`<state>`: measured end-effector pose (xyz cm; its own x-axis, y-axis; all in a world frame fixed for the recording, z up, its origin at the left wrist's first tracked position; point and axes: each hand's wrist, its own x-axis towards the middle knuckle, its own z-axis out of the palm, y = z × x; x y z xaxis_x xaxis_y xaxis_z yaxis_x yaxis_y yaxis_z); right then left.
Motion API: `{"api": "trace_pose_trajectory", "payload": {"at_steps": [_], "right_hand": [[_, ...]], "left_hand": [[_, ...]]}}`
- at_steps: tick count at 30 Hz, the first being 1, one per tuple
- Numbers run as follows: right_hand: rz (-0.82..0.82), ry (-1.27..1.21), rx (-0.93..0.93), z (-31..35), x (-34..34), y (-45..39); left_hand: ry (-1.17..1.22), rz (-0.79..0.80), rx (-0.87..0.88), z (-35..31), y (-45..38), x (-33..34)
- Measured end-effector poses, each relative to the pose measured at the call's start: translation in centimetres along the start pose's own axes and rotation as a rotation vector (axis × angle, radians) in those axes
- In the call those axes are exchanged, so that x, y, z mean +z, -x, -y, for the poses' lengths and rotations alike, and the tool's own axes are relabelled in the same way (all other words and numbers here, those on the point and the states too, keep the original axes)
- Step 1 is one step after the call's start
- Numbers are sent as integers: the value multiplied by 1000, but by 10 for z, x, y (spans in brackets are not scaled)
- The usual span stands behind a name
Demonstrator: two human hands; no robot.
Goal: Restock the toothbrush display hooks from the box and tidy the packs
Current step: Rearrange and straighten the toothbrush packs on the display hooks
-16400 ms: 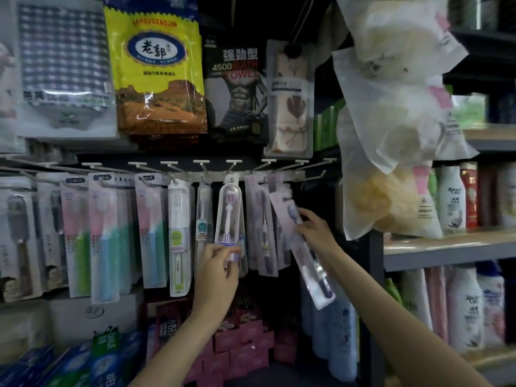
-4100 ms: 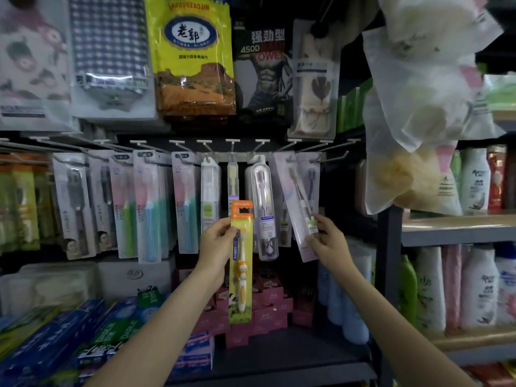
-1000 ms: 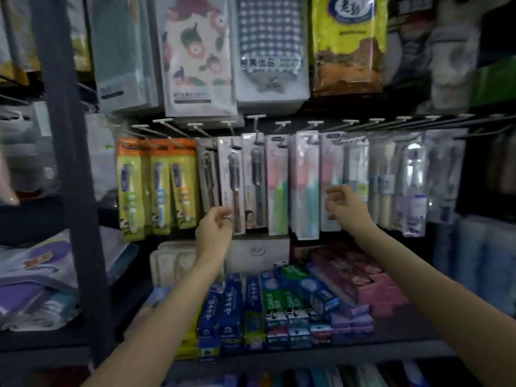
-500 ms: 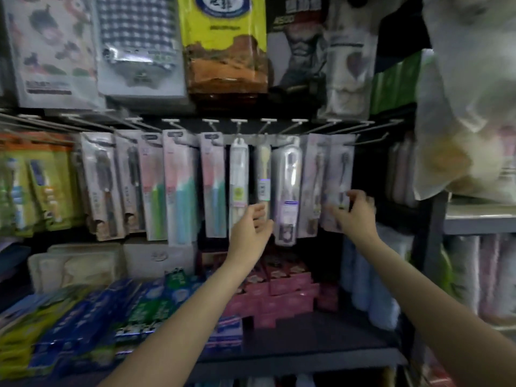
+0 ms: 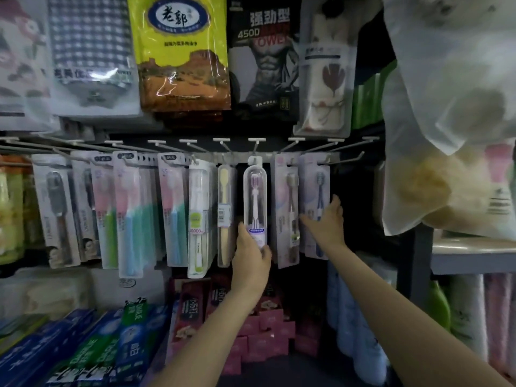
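A row of toothbrush packs hangs from white hooks (image 5: 255, 141) across the middle of the display. My left hand (image 5: 251, 252) grips the lower end of a clear rounded toothbrush case (image 5: 254, 196) with a purple brush inside. My right hand (image 5: 328, 219) reaches to the rightmost pack, a clear card with a dark blue toothbrush (image 5: 318, 196), and touches its lower part with straight fingers. Between them hangs a pack with a brown brush (image 5: 287, 208). No box is in view.
Towel and cloth packs (image 5: 181, 57) hang above the hooks. Big plastic bags of sponges (image 5: 446, 163) hang at the upper right. Toothpaste boxes (image 5: 111, 344) and pink boxes (image 5: 265, 331) lie on the shelf below. Bottles stand on shelves at the right.
My view has come closer to the right end of the row. My left hand rose and took hold of the clear case. My right hand opened against the rightmost pack.
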<state>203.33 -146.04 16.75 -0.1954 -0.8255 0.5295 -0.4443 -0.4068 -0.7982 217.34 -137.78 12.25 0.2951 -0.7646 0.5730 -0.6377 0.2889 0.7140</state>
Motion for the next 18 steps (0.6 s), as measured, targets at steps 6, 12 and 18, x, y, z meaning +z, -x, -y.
{"api": "trace_pose_trajectory", "payload": {"at_steps": [6, 12, 18], "right_hand": [[-61, -21, 54, -4, 11, -15], [-229, 84, -5, 5, 26, -20], [-211, 39, 111, 1, 25, -27]], "left_hand": [[-82, -60, 85, 8, -7, -10], [-106, -80, 82, 11, -7, -9], [-110, -83, 84, 19, -8, -10]]}}
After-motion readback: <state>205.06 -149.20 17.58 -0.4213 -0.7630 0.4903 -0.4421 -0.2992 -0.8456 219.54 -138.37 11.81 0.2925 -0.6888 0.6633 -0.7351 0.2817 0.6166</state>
